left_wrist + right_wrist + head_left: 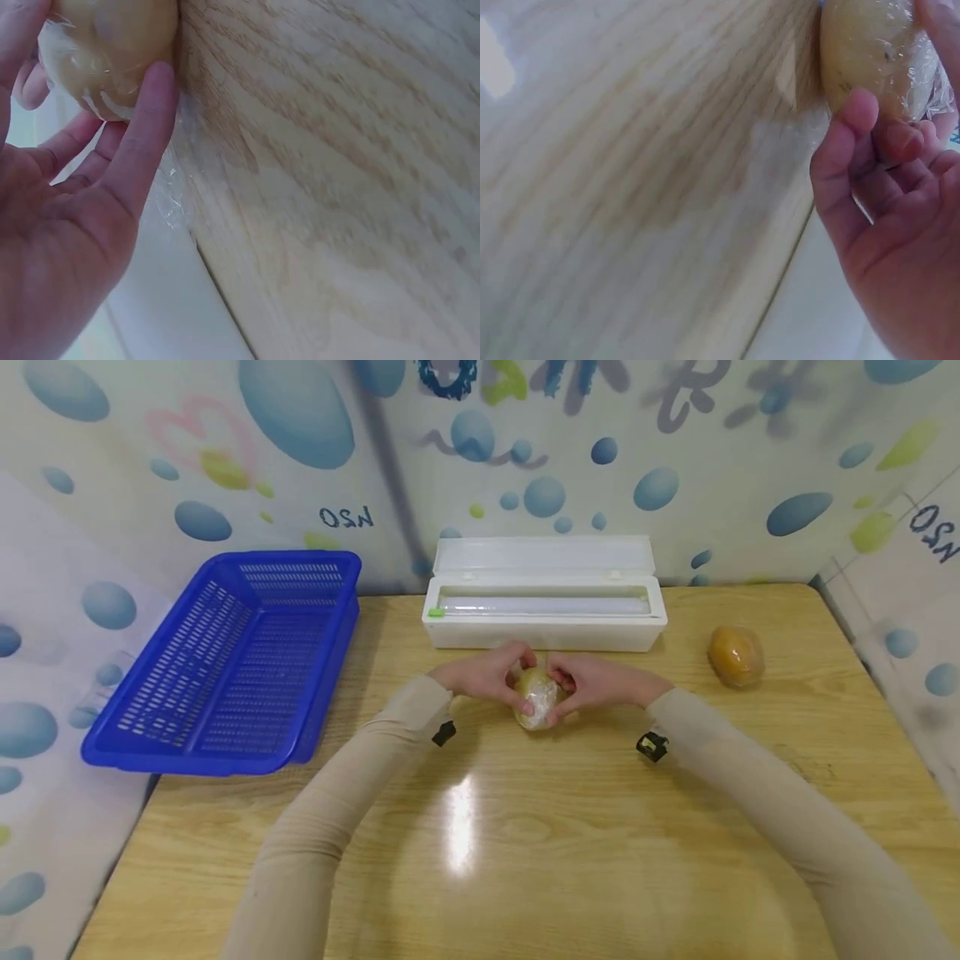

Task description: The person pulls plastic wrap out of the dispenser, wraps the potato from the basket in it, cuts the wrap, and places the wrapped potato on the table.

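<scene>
A pale yellow potato [536,697], wrapped in clear cling film, sits on the table in front of the white film box. My left hand [491,677] holds it from the left, thumb on the near side and fingers round the far side. From the right, my right hand [600,681] grips it too, thumb in front and fingers bent at its far end. In the right wrist view, crumpled film gleams on the potato [870,52] by the fingers. Loose film [174,191] hangs below the potato [112,45] beside the left fingers in the left wrist view.
Behind the hands stands the white cling film box [543,633], its lid raised and a roll inside. A blue plastic basket [318,693] is at the left. An orange-yellow rounded item wrapped in film [737,656] lies at the right. Patterned walls border the wooden table [570,860].
</scene>
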